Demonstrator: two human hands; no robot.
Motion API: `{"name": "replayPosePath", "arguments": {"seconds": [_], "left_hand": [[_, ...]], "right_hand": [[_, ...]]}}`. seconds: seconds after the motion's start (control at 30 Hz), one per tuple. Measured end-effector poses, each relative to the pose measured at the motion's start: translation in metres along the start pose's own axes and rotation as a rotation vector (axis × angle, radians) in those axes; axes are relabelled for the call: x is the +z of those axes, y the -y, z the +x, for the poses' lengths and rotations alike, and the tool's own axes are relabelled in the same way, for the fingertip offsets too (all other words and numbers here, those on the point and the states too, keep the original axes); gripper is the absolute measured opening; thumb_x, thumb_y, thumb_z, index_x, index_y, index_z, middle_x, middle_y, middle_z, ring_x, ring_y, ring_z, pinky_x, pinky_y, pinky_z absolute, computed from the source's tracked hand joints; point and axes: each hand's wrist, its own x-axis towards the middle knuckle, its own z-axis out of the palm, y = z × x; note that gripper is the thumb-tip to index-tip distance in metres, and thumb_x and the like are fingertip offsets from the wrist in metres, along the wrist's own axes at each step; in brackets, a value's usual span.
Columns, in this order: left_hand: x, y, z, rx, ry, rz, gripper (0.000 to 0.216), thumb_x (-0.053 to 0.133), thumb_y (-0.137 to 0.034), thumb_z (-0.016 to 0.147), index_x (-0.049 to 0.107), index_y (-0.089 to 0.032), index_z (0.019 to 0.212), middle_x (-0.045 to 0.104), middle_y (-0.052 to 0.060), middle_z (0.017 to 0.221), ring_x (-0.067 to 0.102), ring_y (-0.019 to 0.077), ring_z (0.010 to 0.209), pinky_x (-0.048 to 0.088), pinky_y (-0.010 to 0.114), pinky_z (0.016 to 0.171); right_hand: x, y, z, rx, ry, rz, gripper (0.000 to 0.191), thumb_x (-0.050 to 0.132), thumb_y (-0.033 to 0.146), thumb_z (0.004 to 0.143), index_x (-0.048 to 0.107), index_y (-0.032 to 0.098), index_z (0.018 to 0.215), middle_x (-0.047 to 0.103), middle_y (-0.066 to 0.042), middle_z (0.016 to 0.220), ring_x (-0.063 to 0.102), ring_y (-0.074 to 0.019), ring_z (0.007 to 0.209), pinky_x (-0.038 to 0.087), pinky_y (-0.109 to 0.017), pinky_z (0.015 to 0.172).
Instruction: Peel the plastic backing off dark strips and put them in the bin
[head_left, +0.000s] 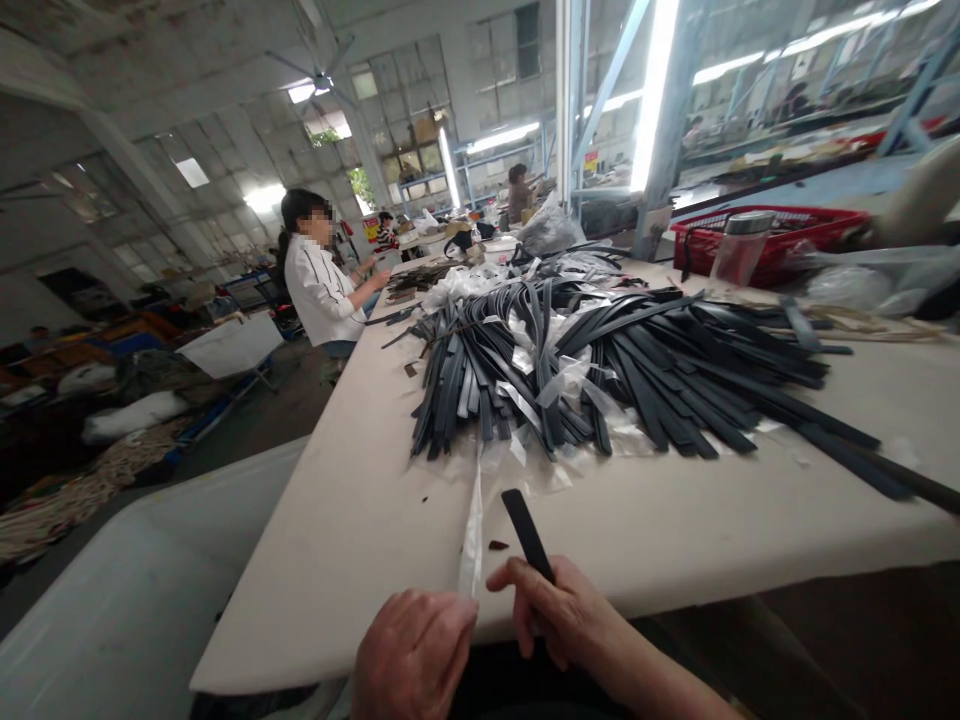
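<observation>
Strap [527,533], black and flat, is pinched in the right hand [559,612] at the near edge of the table [337,540]. Its lower end is hidden inside the closed fingers; the free end rises up and slightly left, away from the person, so the long axis runs from the near edge toward the heap in the middle of the table. The right hand is the one holding it.

Left hand [412,650] sits just beside the right, also at the near edge, curled narrow around the lower end of a clear plastic strip [472,540]. That strip stands almost parallel to the strap, just to its left, and runs up toward the heap. Whether strip and strap touch lower down cannot be told; the hands cover that part.

Heap of straps [600,370], dark and mixed with loose clear wrapping, lies across the middle of the table, well apart from both hands. A small dark scrap [498,545] lies on the bare surface between strip and strap.

Far right corner: a red basket [772,235] with a clear lidded jar [741,248] in front of it. Along the left edge, farther off, a person in a white shirt [322,290] sits at the same table, hands on separate work.

Writing: a red-and-yellow sign in the background is too small to read. No brand or label is legible on the strap.
</observation>
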Motion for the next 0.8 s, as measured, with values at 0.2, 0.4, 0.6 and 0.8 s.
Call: {"name": "replayPosePath", "arguments": {"seconds": [0.2, 0.4, 0.6, 0.8], "left_hand": [[0.006, -0.014, -0.014, -0.006, 0.025, -0.142, 0.018, 0.055, -0.013, 0.089, 0.064, -0.023, 0.101, 0.072, 0.001, 0.075, 0.063, 0.014, 0.062, 0.048, 0.025, 0.061], [0.01, -0.007, -0.014, -0.887, 0.1, -0.747, 0.046, 0.063, -0.057, 0.079, 0.064, -0.019, 0.106, 0.069, 0.005, 0.084, 0.062, 0.0187, 0.071, 0.05, 0.028, 0.064], [0.026, -0.004, 0.012, -1.046, 0.594, -1.265, 0.031, 0.063, -0.042, 0.081, 0.071, -0.012, 0.077, 0.067, 0.003, 0.065, 0.057, 0.0127, 0.059, 0.042, 0.023, 0.059], [-0.001, 0.033, 0.04, -1.178, 0.347, -1.446, 0.013, 0.068, -0.022, 0.073, 0.071, -0.012, 0.066, 0.068, 0.005, 0.057, 0.059, 0.0111, 0.049, 0.045, 0.021, 0.053]], "right_hand": [[0.011, 0.008, 0.017, -0.003, -0.073, -0.063, 0.027, 0.054, 0.04, 0.079, 0.051, 0.02, 0.062, 0.05, 0.006, 0.045, 0.033, -0.0062, 0.034, 0.028, -0.018, 0.031], [0.0, 0.007, 0.017, -0.074, -0.153, -0.147, 0.023, 0.056, 0.032, 0.077, 0.053, 0.019, 0.058, 0.051, 0.006, 0.045, 0.037, -0.0071, 0.04, 0.029, -0.02, 0.041], [0.004, 0.008, 0.013, -0.108, -0.158, -0.154, 0.022, 0.056, 0.028, 0.077, 0.051, 0.019, 0.058, 0.055, 0.005, 0.048, 0.053, -0.011, 0.048, 0.04, -0.021, 0.051], [-0.006, 0.005, 0.01, -0.111, -0.115, -0.1, 0.041, 0.043, 0.052, 0.092, 0.062, 0.015, 0.09, 0.057, 0.005, 0.052, 0.039, -0.0078, 0.036, 0.032, -0.019, 0.037]]}}
